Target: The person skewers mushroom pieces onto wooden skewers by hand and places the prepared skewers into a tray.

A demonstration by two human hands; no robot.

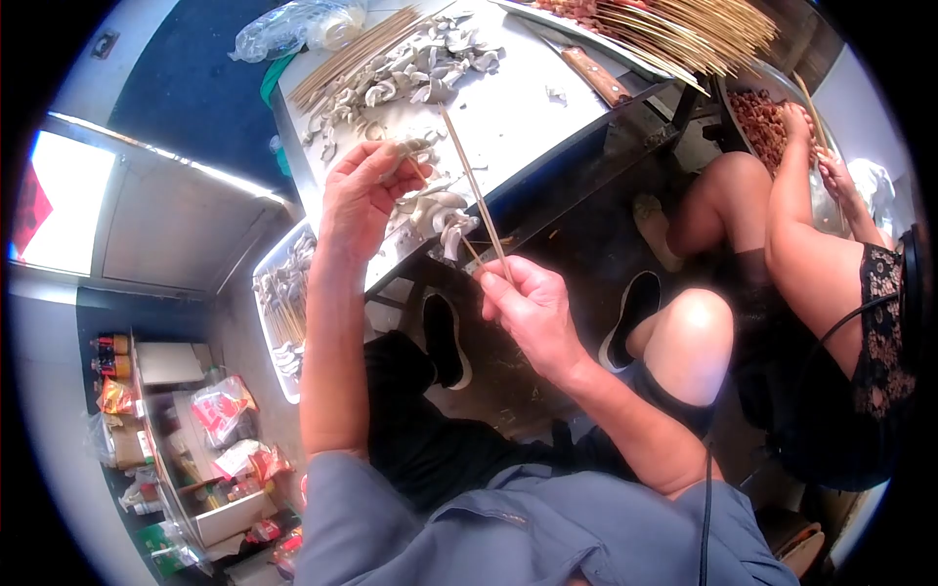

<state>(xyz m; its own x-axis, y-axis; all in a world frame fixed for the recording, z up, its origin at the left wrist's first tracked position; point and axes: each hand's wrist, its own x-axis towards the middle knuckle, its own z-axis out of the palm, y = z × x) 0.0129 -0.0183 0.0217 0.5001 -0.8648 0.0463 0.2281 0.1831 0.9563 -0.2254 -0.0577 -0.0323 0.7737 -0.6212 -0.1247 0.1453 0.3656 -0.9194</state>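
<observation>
My right hand (528,308) is closed around thin wooden skewers (475,191). One skewer runs through several curled grey-white food pieces (437,210), and others stick up bare beside it. Above, the fingers of my left hand (366,190) pinch a similar grey piece at the upper end of the threaded skewer; the fingers partly hide it. Whether that piece is on the point, I cannot tell. A loose pile of the same grey pieces (430,68) lies on the white table (532,117), beside a row of bare skewers (342,63).
A white tray (262,322) of loaded skewers stands low left. A wooden-handled knife (596,78) lies at the table's right edge, near a tray of reddish meat skewers (674,34). At right, another person's hands (798,122) work over a meat bowl (752,117). Shelves (200,488) hold packets.
</observation>
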